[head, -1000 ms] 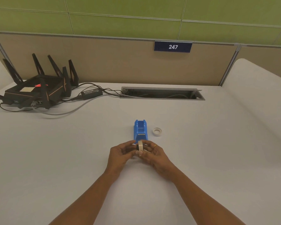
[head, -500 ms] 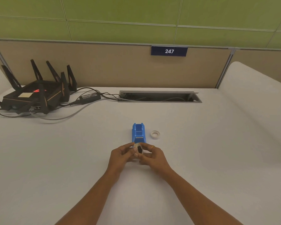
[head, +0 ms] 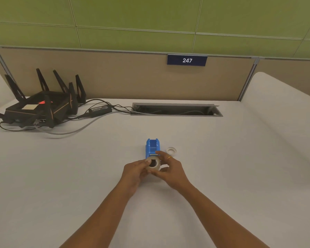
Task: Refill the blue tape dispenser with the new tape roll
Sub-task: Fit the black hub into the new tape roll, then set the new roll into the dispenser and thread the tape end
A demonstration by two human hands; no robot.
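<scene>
The blue tape dispenser (head: 152, 147) stands on the white desk (head: 79, 167), its open cradle facing up and its near end hidden behind my hands. A clear tape roll (head: 152, 164) with a dark core sits between both hands, its flat face turned toward me, just in front of the dispenser. My left hand (head: 134, 171) pinches the roll's left edge with thumb and fingers. My right hand (head: 170, 170), wearing a ring, holds the roll from the right and below. A small white empty tape core (head: 171, 150) lies on the desk right of the dispenser.
A black router (head: 41, 108) with several antennas, its power brick (head: 100, 110) and cables occupy the back left. A metal cable slot (head: 175, 110) is set into the desk at the back centre. A beige partition with a "247" sign (head: 187, 60) closes the far side.
The tape roll has been turned from edge-on to face-on between my hands. Both hands stay in front of the dispenser.
</scene>
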